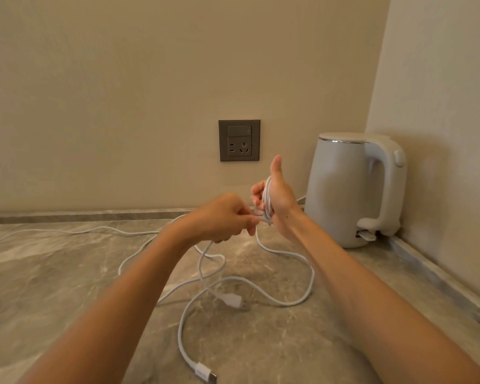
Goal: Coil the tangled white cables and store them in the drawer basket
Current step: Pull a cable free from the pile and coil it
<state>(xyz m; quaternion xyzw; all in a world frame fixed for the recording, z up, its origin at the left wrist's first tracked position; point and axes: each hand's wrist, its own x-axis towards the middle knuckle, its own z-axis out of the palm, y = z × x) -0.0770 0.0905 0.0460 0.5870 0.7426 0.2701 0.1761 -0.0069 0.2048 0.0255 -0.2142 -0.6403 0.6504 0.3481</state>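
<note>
Tangled white cables (pixel 277 297) lie in loose loops on the marble countertop (pixel 67 273). My right hand (pixel 277 195) is raised with the thumb up, and several turns of white cable (pixel 267 198) are wound around its palm and curled fingers. My left hand (pixel 222 217) pinches the cable strand just left of that coil. One plug end (pixel 233 300) rests in the middle of the loops, and a USB-C plug (pixel 205 373) lies near the front edge. One strand (pixel 53 231) trails off to the far left. No drawer basket shows in this view.
A white electric kettle (pixel 355 189) stands in the right corner against the walls, close to my right hand. A grey wall socket (pixel 239 140) sits on the back wall above the counter. A low stone ledge (pixel 81 216) runs along the wall's base.
</note>
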